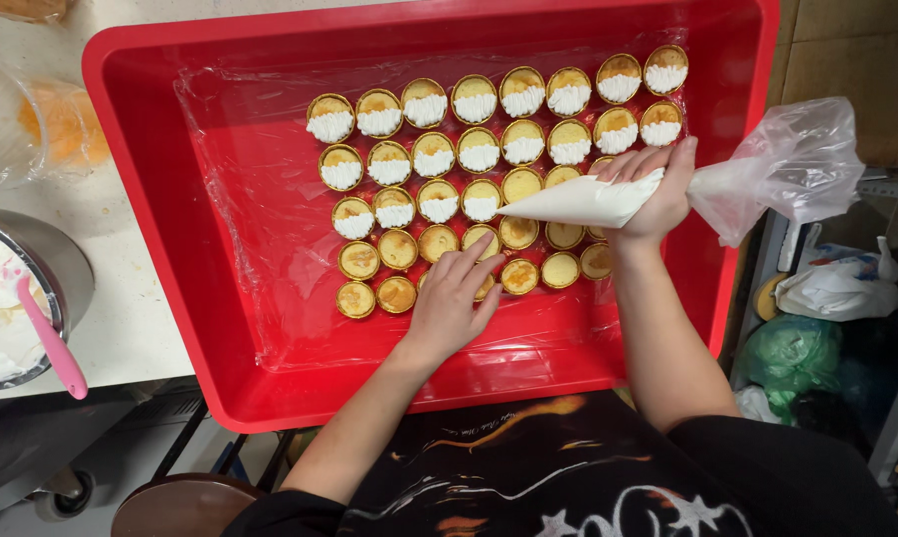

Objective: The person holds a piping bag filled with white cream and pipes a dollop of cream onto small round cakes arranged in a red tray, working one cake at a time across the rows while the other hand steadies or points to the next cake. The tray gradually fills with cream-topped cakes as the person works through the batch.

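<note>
Right hand (653, 194) clamped around a cream-filled piping bag (608, 199), nozzle tip over an untopped tart. Left hand (449, 298), fingers spread and holding nothing, rests on the small tarts (479, 154), hiding some. These sit on plastic film in a red tray (170, 229). Cream bowl (11, 298) with pink spatula (51, 343), cut off at left.

Person seen from a head-worn camera, looking down. Both forearms are bare from above the elbow to the fingertips; the left hand (449, 298) and the right hand (653, 189) carry no gloves, rings, watch or wristbands. The torso is covered by a black short-sleeved shirt (568, 477). Its front bears a printed graphic: sweeping orange streaks, thin white curved lines, and white star shapes near the lower edge. Fingernails are short and unpainted.
</note>
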